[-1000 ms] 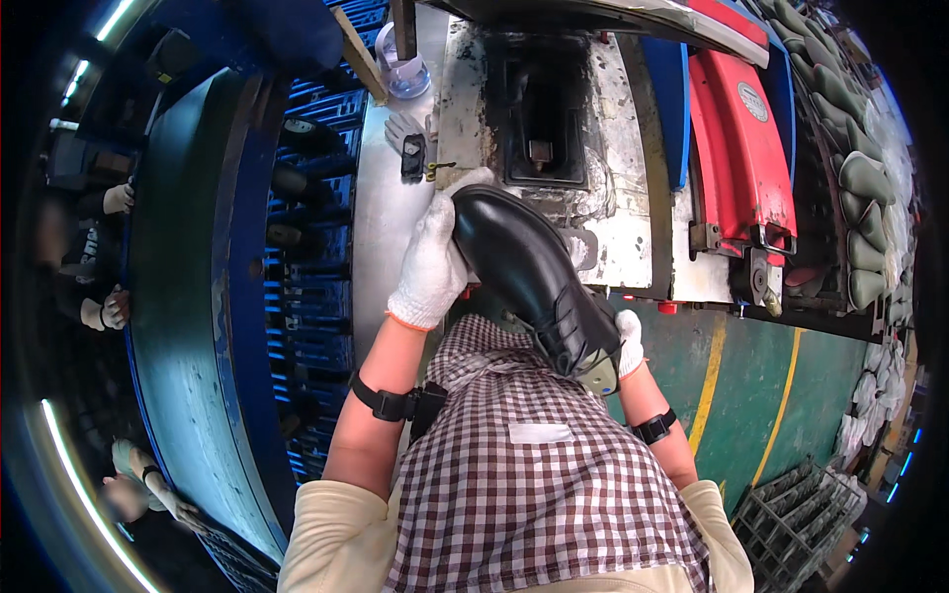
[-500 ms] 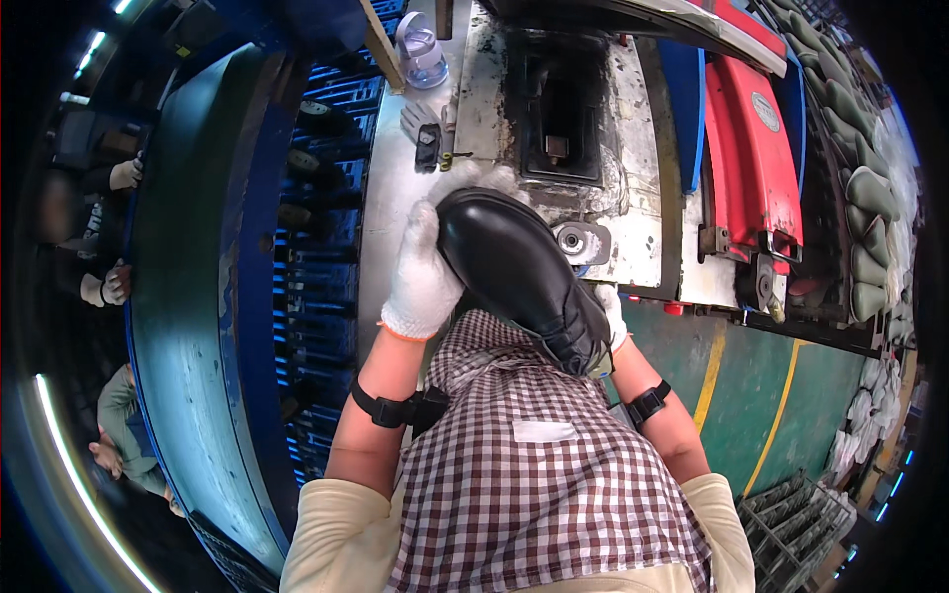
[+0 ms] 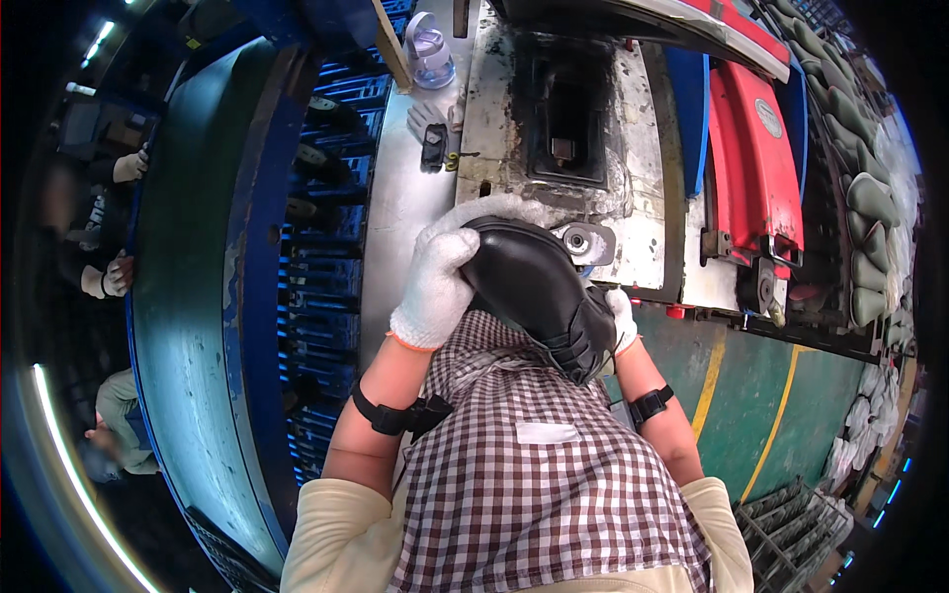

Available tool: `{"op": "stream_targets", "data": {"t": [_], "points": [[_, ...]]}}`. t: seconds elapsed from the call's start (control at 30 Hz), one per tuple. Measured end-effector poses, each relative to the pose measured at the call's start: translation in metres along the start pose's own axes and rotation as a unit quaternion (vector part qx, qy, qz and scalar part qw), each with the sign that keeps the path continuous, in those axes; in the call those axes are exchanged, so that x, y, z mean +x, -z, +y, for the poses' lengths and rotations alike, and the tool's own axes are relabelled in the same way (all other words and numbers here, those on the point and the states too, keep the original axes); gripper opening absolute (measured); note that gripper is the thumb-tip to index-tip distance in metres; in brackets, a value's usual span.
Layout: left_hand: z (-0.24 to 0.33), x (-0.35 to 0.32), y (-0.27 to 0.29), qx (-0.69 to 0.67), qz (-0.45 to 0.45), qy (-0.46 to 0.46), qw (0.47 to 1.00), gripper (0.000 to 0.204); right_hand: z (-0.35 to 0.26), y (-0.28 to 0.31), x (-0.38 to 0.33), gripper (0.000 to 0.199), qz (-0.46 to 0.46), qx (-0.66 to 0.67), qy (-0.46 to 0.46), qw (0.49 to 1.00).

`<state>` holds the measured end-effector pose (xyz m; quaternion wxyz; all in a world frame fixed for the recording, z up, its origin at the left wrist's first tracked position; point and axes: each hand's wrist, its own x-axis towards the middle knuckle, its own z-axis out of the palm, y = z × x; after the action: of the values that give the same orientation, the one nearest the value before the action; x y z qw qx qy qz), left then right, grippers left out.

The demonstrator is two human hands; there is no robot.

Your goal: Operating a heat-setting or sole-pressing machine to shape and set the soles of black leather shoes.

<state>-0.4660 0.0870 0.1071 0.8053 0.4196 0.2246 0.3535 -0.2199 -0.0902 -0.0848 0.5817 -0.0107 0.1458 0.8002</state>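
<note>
A glossy black leather shoe (image 3: pixel 524 272) is held between my two white-gloved hands, in front of my checked apron. Its rounded toe points up and left, and the laced end lies lower right. My left hand (image 3: pixel 440 272) grips the toe, thumb on the upper and fingers stretched along its far edge. At the heel end my right hand (image 3: pixel 621 318) is closed on the shoe, mostly hidden behind it. Just beyond the shoe, a round metal fitting (image 3: pixel 578 240) sits at the near edge of the stained machine bed (image 3: pixel 633 188).
A dark recess (image 3: pixel 568 128) is set in the machine bed. A clear bottle (image 3: pixel 432 64), a grey glove (image 3: pixel 420 119) and a black device (image 3: pixel 434 146) lie at its left. Red machine covers (image 3: pixel 756 148) stand right. A conveyor (image 3: pixel 188 296) runs left, a person's gloved hand (image 3: pixel 119 275) beyond it.
The shoe has moved slightly right and down, its toe tilted away from me. My left hand has shifted with it, its fingers now reaching further over the far side.
</note>
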Motion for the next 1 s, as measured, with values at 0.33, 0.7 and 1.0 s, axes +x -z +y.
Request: {"op": "stream_targets", "data": {"t": [0.33,0.7,1.0], "points": [[-0.011,-0.004,-0.015,-0.097,0.083,0.045,0.991,0.057,-0.003,0.022,-0.015,0.060,0.066,-0.088,0.026,0.994],[-0.005,-0.014,-0.026,0.251,0.007,-0.131,0.959,0.040,0.005,0.022,-0.020,0.061,0.147,-0.077,0.016,0.986],[-0.006,-0.012,-0.036,0.275,-0.024,-0.163,0.947,0.040,0.019,0.027,-0.027,0.062,0.225,-0.074,0.049,0.970]]}}
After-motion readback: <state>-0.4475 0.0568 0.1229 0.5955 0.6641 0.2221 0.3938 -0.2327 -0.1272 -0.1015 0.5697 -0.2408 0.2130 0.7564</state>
